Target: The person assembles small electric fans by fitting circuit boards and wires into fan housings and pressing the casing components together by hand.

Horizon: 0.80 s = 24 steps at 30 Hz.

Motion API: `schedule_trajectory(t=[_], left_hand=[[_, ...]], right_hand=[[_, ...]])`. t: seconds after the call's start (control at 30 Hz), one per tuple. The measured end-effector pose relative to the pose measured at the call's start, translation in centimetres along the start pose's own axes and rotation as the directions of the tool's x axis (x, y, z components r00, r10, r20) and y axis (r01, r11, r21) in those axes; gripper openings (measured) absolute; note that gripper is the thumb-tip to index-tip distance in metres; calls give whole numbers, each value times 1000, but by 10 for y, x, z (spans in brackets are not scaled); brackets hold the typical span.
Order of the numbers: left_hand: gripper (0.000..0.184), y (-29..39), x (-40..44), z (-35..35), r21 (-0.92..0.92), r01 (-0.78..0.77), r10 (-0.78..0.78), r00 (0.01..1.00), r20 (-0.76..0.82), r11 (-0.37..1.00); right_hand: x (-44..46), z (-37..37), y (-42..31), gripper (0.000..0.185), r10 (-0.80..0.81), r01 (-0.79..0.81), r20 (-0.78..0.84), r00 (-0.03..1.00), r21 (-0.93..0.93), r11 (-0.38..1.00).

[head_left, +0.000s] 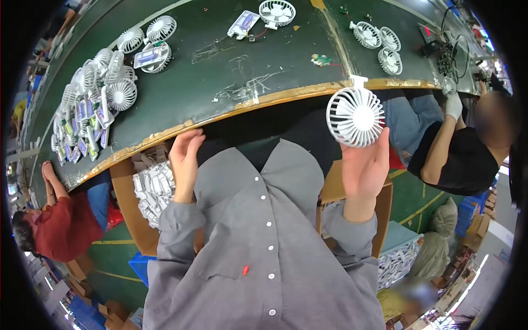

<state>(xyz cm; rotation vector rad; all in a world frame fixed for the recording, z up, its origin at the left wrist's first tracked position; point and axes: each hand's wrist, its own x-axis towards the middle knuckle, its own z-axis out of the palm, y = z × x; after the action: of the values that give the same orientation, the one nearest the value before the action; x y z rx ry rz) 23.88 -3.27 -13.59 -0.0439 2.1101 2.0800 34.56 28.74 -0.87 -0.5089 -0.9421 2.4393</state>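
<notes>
My right hand (365,170) holds a white mini fan head (356,116) at the table's front edge. Its round slatted cage faces me and its short neck points away, toward the tabletop. Most of the fingers are hidden behind the cage. My left hand (186,159) rests by the wooden table edge (170,131), its fingers loosely stretched and nothing visible in them. Beside it is a cardboard box (127,204) filled with small white plastic parts (154,190).
White fans (88,82) with exposed batteries lie heaped at the table's left. At the back are a fan with an open handle (243,25) and several fan heads (367,34). A small circuit board (320,60) lies near the edge. Co-workers sit on both sides.
</notes>
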Motion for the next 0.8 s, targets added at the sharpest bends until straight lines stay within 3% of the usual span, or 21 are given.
schedule_trajectory(t=[0.2, 0.27, 0.33, 0.4, 0.43, 0.5, 0.53, 0.6, 0.67, 0.73, 0.8], left_hand=[[18, -125, -38, -106, 169, 132, -82, 958, -274, 977], [20, -170, -55, -127, 55, 182, -146, 906, -398, 982], [21, -193, -78, -133, 146, 232, -138, 870, -473, 962], [23, -206, -105, -135, 324, 378, -175, 841, -512, 867], [25, -214, -118, -130, 340, 324, -98, 835, -541, 883], [27, -209, -134, -128, 580, 368, 15, 835, -550, 727], [27, -215, -138, -128, 674, 377, 96, 828, -553, 635], [29, -227, -138, -124, 666, 387, 89, 822, -563, 638], [30, -249, -139, -131, 655, 428, 80, 798, -598, 623], [28, -227, -123, -125, 761, 447, 171, 800, -575, 470], [29, -237, -125, -127, 745, 447, 169, 792, -587, 495]], right_hand=[[66, -30, -5, 46, -168, 175, 53, 984, -401, 899], [87, -33, -11, 43, -130, 132, 33, 991, -408, 903], [104, -30, -18, 43, -64, 56, -7, 998, -382, 923], [122, -26, -20, 45, -49, 32, -29, 998, -416, 909], [129, -27, -22, 45, -54, 33, -35, 998, -450, 893], [148, -40, -25, 39, -96, 49, -51, 994, -576, 816], [152, -35, -22, 26, -187, 123, -6, 982, -733, 668], [161, -34, -22, 21, -182, 178, 161, 970, -980, 86], [176, -42, -18, 24, -165, 384, 473, 866, -838, -387], [195, -43, -16, 26, -79, 455, 629, 773, -637, -622], [215, -53, -19, 27, -50, 435, 580, 813, -662, -610]])
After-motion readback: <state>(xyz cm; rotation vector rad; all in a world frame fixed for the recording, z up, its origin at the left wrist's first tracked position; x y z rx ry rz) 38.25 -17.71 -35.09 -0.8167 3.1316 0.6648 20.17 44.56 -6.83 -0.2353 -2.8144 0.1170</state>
